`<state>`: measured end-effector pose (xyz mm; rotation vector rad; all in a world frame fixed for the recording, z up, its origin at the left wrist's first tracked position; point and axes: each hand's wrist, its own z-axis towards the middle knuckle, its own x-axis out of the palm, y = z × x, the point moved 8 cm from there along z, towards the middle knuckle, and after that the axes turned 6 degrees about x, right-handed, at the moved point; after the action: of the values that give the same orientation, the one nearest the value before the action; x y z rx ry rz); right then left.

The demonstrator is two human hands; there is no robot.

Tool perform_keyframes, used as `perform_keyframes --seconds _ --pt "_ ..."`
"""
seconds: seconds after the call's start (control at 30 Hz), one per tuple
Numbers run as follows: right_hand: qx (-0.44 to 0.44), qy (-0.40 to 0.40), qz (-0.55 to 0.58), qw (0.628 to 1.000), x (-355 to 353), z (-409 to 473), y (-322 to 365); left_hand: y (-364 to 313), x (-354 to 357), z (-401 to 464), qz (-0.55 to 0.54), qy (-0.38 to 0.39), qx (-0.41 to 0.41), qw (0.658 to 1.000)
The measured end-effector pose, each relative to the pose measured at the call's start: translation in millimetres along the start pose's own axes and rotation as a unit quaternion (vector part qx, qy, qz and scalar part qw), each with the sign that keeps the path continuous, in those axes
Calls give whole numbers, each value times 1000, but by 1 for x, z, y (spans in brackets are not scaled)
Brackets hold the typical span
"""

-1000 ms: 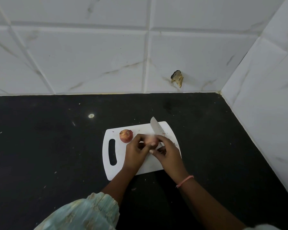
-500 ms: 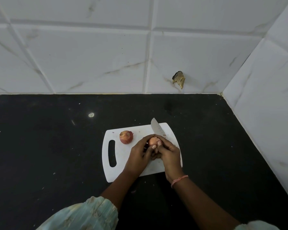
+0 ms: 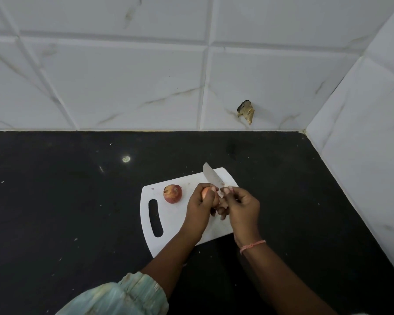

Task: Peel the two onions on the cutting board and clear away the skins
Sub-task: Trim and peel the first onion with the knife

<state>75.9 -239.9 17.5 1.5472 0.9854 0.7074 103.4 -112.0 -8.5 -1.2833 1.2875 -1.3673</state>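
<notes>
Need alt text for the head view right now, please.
Left hand holds one onion above a white cutting board while the right hand pinches its skin. A second unpeeled onion and a knife lie on the board.

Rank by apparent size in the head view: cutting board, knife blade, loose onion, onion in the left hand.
1. cutting board, clearly largest.
2. knife blade, visible part only; the rest is hidden behind the hands.
3. loose onion.
4. onion in the left hand: mostly covered by fingers, so its rank is unsure.
</notes>
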Motion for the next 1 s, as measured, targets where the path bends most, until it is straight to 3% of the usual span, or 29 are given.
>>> perform_keyframes --seconds 0.3,0.53,0.7,0.8,0.9,1.0 --pt "-8 -81 -42 996 -35 29 15 -6 23 3 -84 48 -126 987" --pt "82 0 -252 964 -57 62 -5 -7 39 17 -22 118 -205 971" --pt "11 -49 -262 964 -75 49 18 -7 56 23 18 209 -233 950" --pt "-55 -87 -254 962 -76 39 28 -5 61 27 45 212 -218 952" --pt "-54 -36 -179 982 -60 30 19 -6 67 30 42 213 -194 957" --pt "-54 89 -165 981 -32 23 13 -14 72 31 60 214 -172 960"
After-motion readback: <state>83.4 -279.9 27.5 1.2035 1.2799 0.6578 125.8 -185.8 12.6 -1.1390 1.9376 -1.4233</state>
